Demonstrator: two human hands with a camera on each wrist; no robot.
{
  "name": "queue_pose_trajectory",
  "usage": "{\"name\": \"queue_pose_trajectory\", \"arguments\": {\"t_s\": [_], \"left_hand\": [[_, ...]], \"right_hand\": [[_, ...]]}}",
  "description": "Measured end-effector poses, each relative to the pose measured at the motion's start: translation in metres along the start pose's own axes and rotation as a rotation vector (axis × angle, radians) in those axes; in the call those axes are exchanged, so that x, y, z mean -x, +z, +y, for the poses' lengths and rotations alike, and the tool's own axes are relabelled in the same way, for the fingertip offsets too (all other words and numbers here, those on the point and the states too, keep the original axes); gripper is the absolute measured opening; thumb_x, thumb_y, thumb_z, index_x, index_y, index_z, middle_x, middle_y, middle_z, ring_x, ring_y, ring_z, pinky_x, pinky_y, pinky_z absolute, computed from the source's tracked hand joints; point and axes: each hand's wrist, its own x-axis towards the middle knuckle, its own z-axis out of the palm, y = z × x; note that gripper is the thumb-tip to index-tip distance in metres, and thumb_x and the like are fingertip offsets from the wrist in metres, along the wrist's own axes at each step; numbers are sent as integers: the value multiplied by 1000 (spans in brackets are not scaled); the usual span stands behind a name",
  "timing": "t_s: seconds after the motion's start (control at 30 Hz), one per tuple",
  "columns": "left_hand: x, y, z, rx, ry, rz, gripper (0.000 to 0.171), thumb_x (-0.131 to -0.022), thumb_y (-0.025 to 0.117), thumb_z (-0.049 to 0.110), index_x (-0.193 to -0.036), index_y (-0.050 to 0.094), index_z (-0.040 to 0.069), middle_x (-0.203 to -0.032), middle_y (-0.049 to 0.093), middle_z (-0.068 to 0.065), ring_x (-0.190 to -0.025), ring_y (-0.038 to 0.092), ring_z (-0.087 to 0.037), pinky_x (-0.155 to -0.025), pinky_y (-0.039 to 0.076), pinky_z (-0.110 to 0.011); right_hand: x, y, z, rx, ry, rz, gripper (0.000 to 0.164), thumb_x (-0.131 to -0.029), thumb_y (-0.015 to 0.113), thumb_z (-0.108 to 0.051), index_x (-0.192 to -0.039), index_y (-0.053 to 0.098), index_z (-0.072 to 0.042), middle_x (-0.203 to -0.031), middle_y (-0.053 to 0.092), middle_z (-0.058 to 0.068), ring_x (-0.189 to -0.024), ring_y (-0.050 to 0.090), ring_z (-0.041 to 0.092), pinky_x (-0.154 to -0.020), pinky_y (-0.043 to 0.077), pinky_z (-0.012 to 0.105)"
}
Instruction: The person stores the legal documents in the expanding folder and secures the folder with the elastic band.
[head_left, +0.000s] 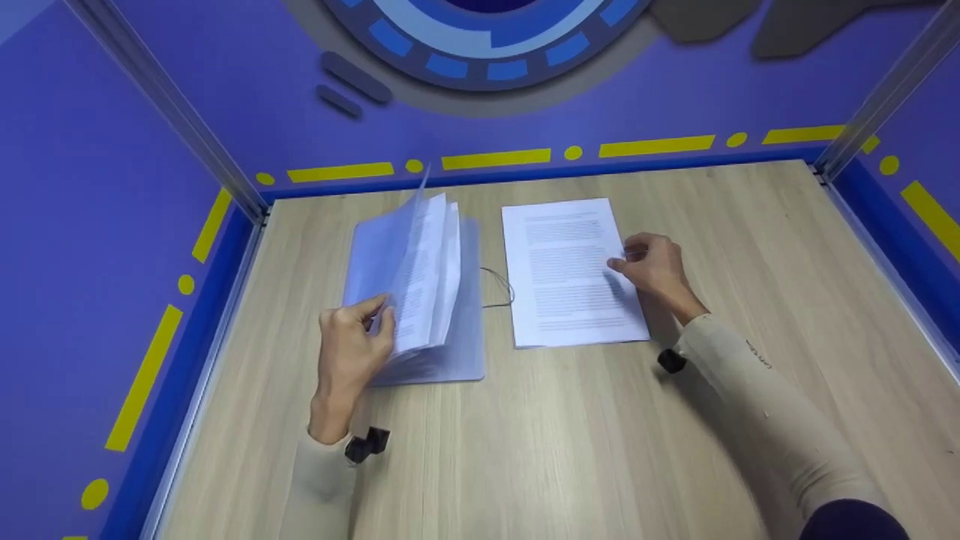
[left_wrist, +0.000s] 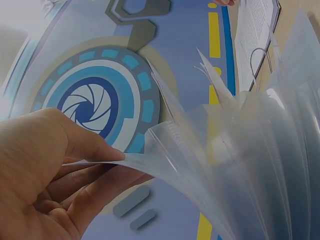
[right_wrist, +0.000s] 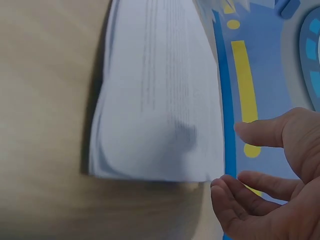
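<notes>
A translucent bluish document folder [head_left: 379, 247] lies on the left part of the table, its clear sleeves [left_wrist: 220, 145] fanned upward with printed sheets [head_left: 424, 274] in some of them. My left hand [head_left: 352, 341] pinches the edge of one clear sleeve between thumb and fingers. To the right lies a stack of printed paper [head_left: 574, 277], text side up. My right hand [head_left: 656, 266] hovers at the stack's right edge; in the right wrist view its thumb and fingers stand apart with nothing between them.
A thin cord loop [head_left: 499, 289] reaches from the folder's right edge to the paper stack. The wooden table [head_left: 480, 465] is bounded by a blue patterned back wall [head_left: 495, 124] and a left side panel [head_left: 90, 247]. Metal frame posts stand at both back corners.
</notes>
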Motion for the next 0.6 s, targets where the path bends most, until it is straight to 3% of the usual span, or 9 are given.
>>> {"name": "queue_pose_trajectory", "arguments": {"t_s": [0.37,0.6], "left_hand": [[0,0,0,5,9,2,19,-89,73,-7,-106,79,-14,-97,78,-30,-83,80,-38,-69,66,-49],[1,2,0,-1,17,8,20,-88,72,-8,-105,79,-13,-96,78,-28,-82,80,-36,-69,66,-49]], "right_hand": [[2,4,10,42,0,-16,49,-90,83,-12,-130,66,10,-123,69,29,-107,64,36,-93,54,46],[4,12,11,66,-88,25,50,-83,87,-4,-125,68,13,-115,73,30,-101,69,38,-89,55,48]]}}
